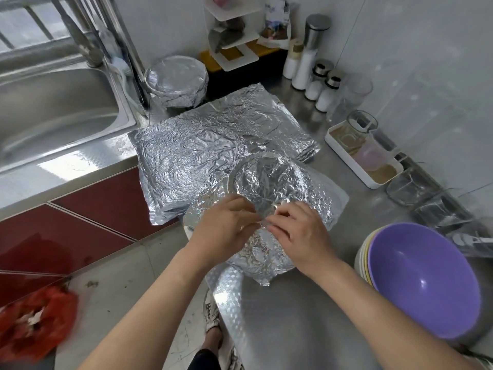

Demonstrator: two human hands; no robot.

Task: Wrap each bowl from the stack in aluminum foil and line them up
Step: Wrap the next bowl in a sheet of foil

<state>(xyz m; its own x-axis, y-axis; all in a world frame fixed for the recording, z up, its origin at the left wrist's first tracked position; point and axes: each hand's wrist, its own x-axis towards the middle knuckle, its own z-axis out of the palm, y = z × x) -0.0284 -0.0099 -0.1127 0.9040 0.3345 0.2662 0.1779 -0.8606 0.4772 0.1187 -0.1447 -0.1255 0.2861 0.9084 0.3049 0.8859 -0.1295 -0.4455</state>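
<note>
A bowl (269, 180) covered with a crinkled sheet of aluminum foil (317, 198) sits on the steel counter in front of me. My left hand (224, 225) and my right hand (298, 233) meet at its near rim, both pinching the foil edge with curled fingers. A stack of bowls (424, 279) with a purple one on top stands at the right. One foil-wrapped bowl (177, 80) stands at the back beside the sink. A pile of flat foil sheets (202, 145) lies behind the bowl I am handling.
A steel sink (53, 108) fills the left. Salt shakers and bottles (320, 84), a white tray with glasses (362, 150) and glass containers (416, 193) line the right wall. A rack (232, 36) stands at the back. The counter edge (213, 284) drops to the floor, with a red bag (34, 324).
</note>
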